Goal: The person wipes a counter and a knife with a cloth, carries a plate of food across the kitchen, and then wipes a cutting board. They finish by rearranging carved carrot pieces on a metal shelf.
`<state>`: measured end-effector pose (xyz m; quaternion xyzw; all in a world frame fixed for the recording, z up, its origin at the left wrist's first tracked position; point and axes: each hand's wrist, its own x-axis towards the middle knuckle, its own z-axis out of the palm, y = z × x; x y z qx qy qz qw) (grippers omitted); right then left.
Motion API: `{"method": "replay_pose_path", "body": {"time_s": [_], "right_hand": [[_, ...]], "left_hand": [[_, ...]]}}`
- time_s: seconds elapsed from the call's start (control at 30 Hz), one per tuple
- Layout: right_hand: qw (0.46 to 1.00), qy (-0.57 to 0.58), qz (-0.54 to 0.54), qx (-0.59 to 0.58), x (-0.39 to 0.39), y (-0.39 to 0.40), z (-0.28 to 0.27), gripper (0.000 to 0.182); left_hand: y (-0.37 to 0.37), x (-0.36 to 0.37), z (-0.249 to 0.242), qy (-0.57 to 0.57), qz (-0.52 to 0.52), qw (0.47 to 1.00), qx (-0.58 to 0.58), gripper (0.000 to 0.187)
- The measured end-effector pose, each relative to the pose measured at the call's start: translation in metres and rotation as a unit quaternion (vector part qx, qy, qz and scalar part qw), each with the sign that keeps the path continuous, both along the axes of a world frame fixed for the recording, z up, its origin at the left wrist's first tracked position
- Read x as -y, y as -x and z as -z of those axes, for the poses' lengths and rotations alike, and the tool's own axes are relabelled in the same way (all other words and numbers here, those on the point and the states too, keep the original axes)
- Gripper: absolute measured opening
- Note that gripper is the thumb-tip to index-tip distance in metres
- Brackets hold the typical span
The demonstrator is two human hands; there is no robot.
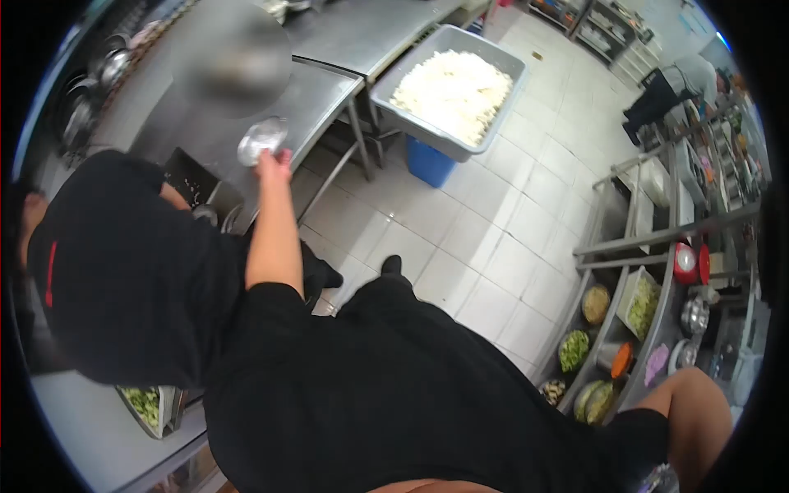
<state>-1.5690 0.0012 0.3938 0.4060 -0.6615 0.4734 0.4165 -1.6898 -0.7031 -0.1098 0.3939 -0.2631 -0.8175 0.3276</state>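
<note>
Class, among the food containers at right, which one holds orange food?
The metal container just right of the leafy greens; its orange food differs from the green and tan food around it.

Kitchen: pale rectangular floor tiles, small drain. Stainless-steel bench at left; another steel bench at right with metal rail. Far end: stocked shelves, pale wall, bright bluish light strip top right.

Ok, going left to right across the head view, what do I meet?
Co-worker's black shirt, your left hand holding a shiny bowl, gray tub heaped with rice-like white food, yellowish food, white container of chopped greens.
</note>
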Motion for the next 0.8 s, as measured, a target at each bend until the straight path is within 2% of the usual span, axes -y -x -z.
{"method": "replay_pose_path", "body": {"time_s": [0.07,0.13,0.17,0.2,0.23,0.27,0.3,0.33,0.37,0.4,0.43,0.47,0.53,0.57,0.6,0.67,0.7,0.73,0.77,0.8], "right_hand": [[1.000,-0.021,0.021,-0.003,0.012,0.018,-0.017,0.048],[0.998,-0.028,0.054,-0.013,0.015,0.029,-0.026,0.048],[0.996,-0.028,0.080,-0.018,0.017,0.025,-0.029,0.049],[0.993,-0.028,0.113,-0.028,0.014,0.018,-0.032,0.049],[0.988,-0.032,0.150,-0.038,0.011,0.005,-0.037,0.049],[0.981,-0.036,0.186,-0.045,0.012,-0.008,-0.042,0.049],[0.973,-0.040,0.223,-0.052,0.012,-0.024,-0.045,0.050],[0.963,-0.044,0.261,-0.055,0.012,-0.041,-0.047,0.050],[0.952,-0.046,0.299,-0.055,0.013,-0.060,-0.047,0.050],[0.938,-0.047,0.338,-0.060,0.014,-0.082,-0.048,0.051],[0.922,-0.048,0.379,-0.065,0.018,-0.107,-0.047,0.051],[0.904,-0.049,0.420,-0.068,0.021,-0.132,-0.046,0.051],[0.862,-0.061,0.499,-0.072,0.037,-0.186,-0.048,0.052],[0.840,-0.071,0.533,-0.074,0.045,-0.211,-0.051,0.052],[0.821,-0.079,0.561,-0.076,0.055,-0.233,-0.054,0.052],[0.787,-0.096,0.604,-0.084,0.069,-0.270,-0.063,0.053],[0.773,-0.104,0.619,-0.091,0.072,-0.286,-0.066,0.053],[0.762,-0.111,0.630,-0.099,0.075,-0.300,-0.063,0.054],[0.753,-0.115,0.640,-0.105,0.076,-0.315,-0.060,0.054],[0.743,-0.116,0.650,-0.110,0.076,-0.331,-0.058,0.054]], "left_hand": [[0.020,0.066,0.040,-0.021,-0.007,0.999,-0.027,0.058],[0.023,0.081,0.015,-0.014,-0.073,0.996,0.050,0.057],[0.018,0.147,0.077,0.161,0.089,0.982,0.053,0.057],[0.018,0.186,0.085,0.372,0.167,0.865,0.294,0.061],[0.017,0.200,0.092,0.553,0.217,0.641,0.486,0.065],[0.012,0.204,0.083,0.552,0.215,0.748,0.301,0.066],[0.016,0.204,0.073,0.491,0.138,0.823,0.250,0.070],[0.014,0.194,0.059,0.553,0.100,0.736,0.377,0.074],[0.017,0.179,0.035,0.405,0.058,0.874,0.261,0.077],[0.027,0.166,0.017,0.224,0.021,0.965,0.138,0.080],[0.041,0.177,0.016,0.052,-0.057,0.996,0.035,0.078],[0.045,0.167,0.009,0.016,0.013,0.999,0.025,0.073],[0.069,0.138,0.004,0.049,0.022,0.998,-0.034,0.064],[0.080,0.079,-0.025,0.084,-0.023,0.996,-0.015,0.059],[0.099,0.050,-0.025,0.137,0.014,0.990,0.015,0.054],[0.132,-0.023,-0.026,0.229,0.177,0.955,0.059,0.048],[0.143,-0.073,-0.019,0.241,0.286,0.928,0.012,0.045],[0.150,-0.126,-0.006,0.250,0.385,0.888,-0.034,0.042],[0.118,-0.219,-0.034,0.271,0.462,0.842,-0.058,0.035],[0.106,-0.280,-0.035,0.251,0.567,0.783,-0.049,0.027]]}}
